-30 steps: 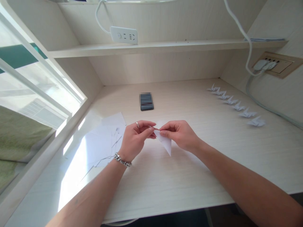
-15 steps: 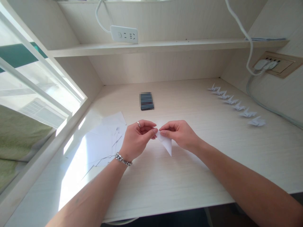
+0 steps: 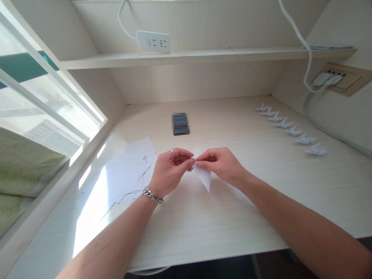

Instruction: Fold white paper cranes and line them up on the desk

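Both my hands hold one folded piece of white paper (image 3: pixel 204 178) just above the pale wooden desk (image 3: pixel 221 217). My left hand (image 3: pixel 170 170), with a ring and a chain bracelet, pinches the paper's upper left tip. My right hand (image 3: pixel 222 164) pinches the top edge beside it, fingertips almost touching the left ones. The paper hangs down from the fingers as a narrow pointed triangle.
A loose pile of white paper sheets (image 3: pixel 124 176) lies left of my hands in sunlight. A dark phone (image 3: pixel 180 123) rests further back. Several folded paper cranes (image 3: pixel 290 130) line the right side. A power strip (image 3: pixel 153 41) sits on the shelf; a wall socket (image 3: pixel 334 79) with plugs is at right.
My left fingers have shifted slightly on the paper's tip; both hands and the paper stay in nearly the same place.
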`<state>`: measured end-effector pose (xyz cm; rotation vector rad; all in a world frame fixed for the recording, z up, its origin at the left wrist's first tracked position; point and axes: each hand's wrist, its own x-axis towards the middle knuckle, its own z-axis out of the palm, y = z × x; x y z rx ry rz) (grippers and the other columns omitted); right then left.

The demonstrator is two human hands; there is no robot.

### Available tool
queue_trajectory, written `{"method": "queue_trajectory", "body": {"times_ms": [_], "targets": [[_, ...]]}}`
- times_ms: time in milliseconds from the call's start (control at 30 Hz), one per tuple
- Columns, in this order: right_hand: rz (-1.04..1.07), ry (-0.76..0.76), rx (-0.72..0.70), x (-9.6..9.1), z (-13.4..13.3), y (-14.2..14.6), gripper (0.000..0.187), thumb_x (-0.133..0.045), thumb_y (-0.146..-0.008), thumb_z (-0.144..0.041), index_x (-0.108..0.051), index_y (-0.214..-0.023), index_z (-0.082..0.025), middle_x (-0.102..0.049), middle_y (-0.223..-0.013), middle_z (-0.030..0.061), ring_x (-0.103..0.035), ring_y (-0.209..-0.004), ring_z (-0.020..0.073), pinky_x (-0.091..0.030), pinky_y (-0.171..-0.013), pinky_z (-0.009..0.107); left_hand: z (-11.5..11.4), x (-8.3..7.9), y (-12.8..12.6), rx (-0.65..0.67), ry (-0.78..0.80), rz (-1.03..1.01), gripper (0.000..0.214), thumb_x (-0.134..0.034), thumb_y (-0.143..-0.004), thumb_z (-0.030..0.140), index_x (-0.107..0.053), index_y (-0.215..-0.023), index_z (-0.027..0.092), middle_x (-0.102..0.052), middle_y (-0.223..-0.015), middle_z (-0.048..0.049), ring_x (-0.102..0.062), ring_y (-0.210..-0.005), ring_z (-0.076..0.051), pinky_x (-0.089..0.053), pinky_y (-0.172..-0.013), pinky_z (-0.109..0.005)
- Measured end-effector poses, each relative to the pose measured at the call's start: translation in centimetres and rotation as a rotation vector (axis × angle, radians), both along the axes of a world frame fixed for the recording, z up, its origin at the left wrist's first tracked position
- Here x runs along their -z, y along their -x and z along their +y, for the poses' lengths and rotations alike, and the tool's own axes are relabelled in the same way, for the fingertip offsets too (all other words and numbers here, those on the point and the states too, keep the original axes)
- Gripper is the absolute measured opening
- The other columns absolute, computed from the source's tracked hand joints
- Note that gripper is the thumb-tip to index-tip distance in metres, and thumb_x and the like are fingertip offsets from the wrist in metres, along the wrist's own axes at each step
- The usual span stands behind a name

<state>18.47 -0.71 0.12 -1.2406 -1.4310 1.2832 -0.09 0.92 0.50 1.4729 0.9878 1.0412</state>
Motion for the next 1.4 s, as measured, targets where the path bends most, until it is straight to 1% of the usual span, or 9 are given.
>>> {"method": "queue_trajectory", "body": {"times_ms": [167, 333, 467, 600, 900, 1067, 1133, 1300, 1400], "targets": [[0.064, 0.026, 0.006, -0.3, -0.1, 0.1, 0.018, -0.077, -0.070, -0.033, -0.075, -0.080, -0.018, -0.075, -0.079, 0.0060, -0.067, -0.077, 0.0206, -0.049, -0.070, 0.032, 0.0, -0.4, -0.1, -0.008, -0.011, -0.016, 0.018, -0.068, -0.082, 0.027, -0.068, -0.094, 0.014, -0.069, -0.066, -0.0015, -0.067, -0.060, -0.014, -0.058, -0.062, -0.027], [0.061, -0.004, 0.031, -0.3, 0.0, 0.1, 0.018, -0.076, -0.072, -0.033, -0.076, -0.080, -0.018, -0.074, -0.078, 0.0057, -0.066, -0.074, 0.0190, -0.049, -0.068, 0.031, 0.1, -0.7, 0.1, -0.005, 0.098, -0.152, 0.028, -0.062, -0.087, 0.032, -0.064, -0.108, 0.014, -0.073, -0.077, -0.0051, -0.069, -0.068, -0.015, -0.060, -0.067, -0.030], [0.044, -0.021, 0.032, -0.1, 0.0, 0.0, 0.020, -0.076, -0.073, -0.035, -0.076, -0.082, -0.018, -0.075, -0.080, 0.0065, -0.067, -0.076, 0.0196, -0.049, -0.068, 0.031, 0.1, -0.5, 0.3, 0.049, 0.046, -0.089, 0.034, -0.076, -0.076, 0.028, -0.065, -0.104, 0.013, -0.074, -0.082, -0.0063, -0.069, -0.073, -0.015, -0.059, -0.072, -0.029], [0.046, -0.022, 0.017, 0.0, -0.1, 0.1, 0.020, -0.076, -0.073, -0.036, -0.076, -0.082, -0.018, -0.075, -0.080, 0.0068, -0.067, -0.077, 0.0205, -0.049, -0.067, 0.032, 0.0, -0.4, 0.3, 0.030, 0.032, -0.036, 0.034, -0.080, -0.071, 0.024, -0.067, -0.100, 0.014, -0.073, -0.074, -0.0038, -0.067, -0.067, -0.014, -0.057, -0.067, -0.026], [0.034, -0.042, 0.011, 0.1, 0.0, 0.2, 0.015, -0.075, -0.073, -0.032, -0.075, -0.080, -0.018, -0.074, -0.079, 0.0054, -0.067, -0.075, 0.0196, -0.049, -0.067, 0.032, 0.0, -0.5, 0.2, 0.020, -0.025, -0.026, 0.022, -0.076, -0.074, 0.022, -0.068, -0.093, 0.014, -0.069, -0.068, -0.0019, -0.065, -0.064, -0.013, -0.054, -0.064, -0.025], [0.053, -0.030, 0.010, 0.2, 0.0, 0.4, 0.016, -0.074, -0.074, -0.032, -0.074, -0.080, -0.017, -0.074, -0.079, 0.0063, -0.065, -0.075, 0.0197, -0.048, -0.068, 0.032, 0.0, -0.2, -0.1, -0.020, -0.036, -0.030, 0.018, -0.073, -0.077, 0.023, -0.065, -0.090, 0.015, -0.066, -0.067, -0.0001, -0.063, -0.063, -0.012, -0.053, -0.061, -0.024], [0.056, -0.019, 0.015, 0.4, 0.0, 0.5, 0.017, -0.073, -0.074, -0.033, -0.074, -0.080, -0.017, -0.074, -0.080, 0.0070, -0.065, -0.076, 0.0203, -0.048, -0.069, 0.033, 0.0, 0.0, -0.2, -0.021, -0.030, -0.006, 0.018, -0.072, -0.078, 0.025, -0.064, -0.091, 0.015, -0.066, -0.069, -0.0003, -0.063, -0.065, -0.012, -0.053, -0.062, -0.024], [0.110, 0.010, -0.034, 0.6, 0.1, 0.5, 0.020, -0.072, -0.077, -0.035, -0.071, -0.086, -0.017, -0.073, -0.079, 0.0075, -0.067, -0.078, 0.0217, -0.049, -0.072, 0.035, 0.3, 0.4, -0.1, 0.051, -0.013, 0.067, 0.024, -0.071, -0.080, 0.030, -0.064, -0.097, 0.015, -0.067, -0.071, -0.0016, -0.063, -0.064, -0.012, -0.051, -0.062, -0.024], [0.138, 0.040, -0.035, 0.6, 0.2, 0.5, 0.021, -0.071, -0.077, -0.036, -0.070, -0.086, -0.017, -0.072, -0.080, 0.0069, -0.066, -0.079, 0.0207, -0.050, -0.072, 0.034, 0.3, 0.5, -0.1, 0.021, 0.005, 0.031, 0.023, -0.072, -0.079, 0.029, -0.064, -0.096, 0.015, -0.068, -0.072, -0.0017, -0.063, -0.066, -0.012, -0.051, -0.063, -0.024]]}}
